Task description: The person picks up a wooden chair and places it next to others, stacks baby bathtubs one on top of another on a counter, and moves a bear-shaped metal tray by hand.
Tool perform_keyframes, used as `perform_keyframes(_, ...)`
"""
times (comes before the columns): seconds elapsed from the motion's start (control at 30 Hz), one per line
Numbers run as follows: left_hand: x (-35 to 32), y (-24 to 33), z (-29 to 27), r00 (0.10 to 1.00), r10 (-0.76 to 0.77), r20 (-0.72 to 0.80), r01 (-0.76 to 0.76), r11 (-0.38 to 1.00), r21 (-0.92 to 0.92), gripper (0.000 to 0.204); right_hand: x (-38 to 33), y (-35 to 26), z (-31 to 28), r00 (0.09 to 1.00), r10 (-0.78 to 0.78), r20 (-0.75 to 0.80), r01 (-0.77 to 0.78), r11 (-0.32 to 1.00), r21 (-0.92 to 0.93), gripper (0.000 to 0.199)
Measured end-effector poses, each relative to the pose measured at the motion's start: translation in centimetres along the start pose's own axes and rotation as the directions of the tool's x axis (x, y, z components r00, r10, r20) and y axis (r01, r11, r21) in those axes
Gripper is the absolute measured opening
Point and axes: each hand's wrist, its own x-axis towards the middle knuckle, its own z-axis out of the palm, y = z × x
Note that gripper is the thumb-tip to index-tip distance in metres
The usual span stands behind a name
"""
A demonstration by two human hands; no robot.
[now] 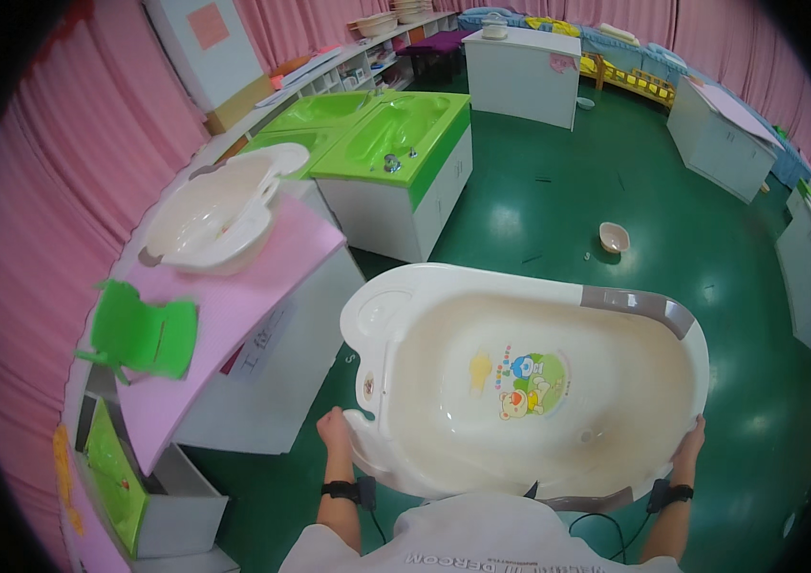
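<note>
A large cream baby bathtub (444, 420) with grey grip patches and a cartoon bear print on its floor spans the space in front of my body. My left hand (335, 430) is closed on its rim at the left end, beside the notched part. At the right end, my right hand (690, 447) grips the rim from outside, its fingers partly hidden by the tub wall. Each wrist wears a black strap with a small box and a cable.
At left, a pink-topped cabinet (281, 272) bears a second bathtub (219, 205) and a green child's chair (152, 329). Beyond it stands a green sink unit (396, 134). A small basin (614, 238) lies on the green floor; white cabinets (520, 81) stand farther back and right.
</note>
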Motion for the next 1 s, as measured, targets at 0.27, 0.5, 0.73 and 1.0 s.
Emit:
perform_keyframes(0.27,11.9,12.2,22.1,0.993,-0.096,0.063,0.102,0.989,-0.109,0.031,12.3,-7.6,16.8,0.991,-0.059,-0.119,0.050,0.995,-0.083,0.054)
perform_keyframes(0.5,19.1,21.2,37.3,0.956,0.176,0.234,-0.202,0.975,0.094,0.032,18.3,-8.1,18.5,0.973,-0.031,-0.227,0.008,0.995,-0.102,0.055)
perform_keyframes(0.73,22.3,38.2,57.7,0.969,0.099,0.226,-0.114,0.992,0.056,0.031,38.3,-17.6,32.2,0.959,-0.159,-0.234,0.174,0.984,0.042,0.045)
perform_keyframes(1.0,28.0,49.3,67.6,0.998,0.025,0.061,-0.019,0.996,-0.087,0.027,53.9,-33.5,56.3,0.995,-0.034,-0.097,0.013,0.977,-0.212,0.046)
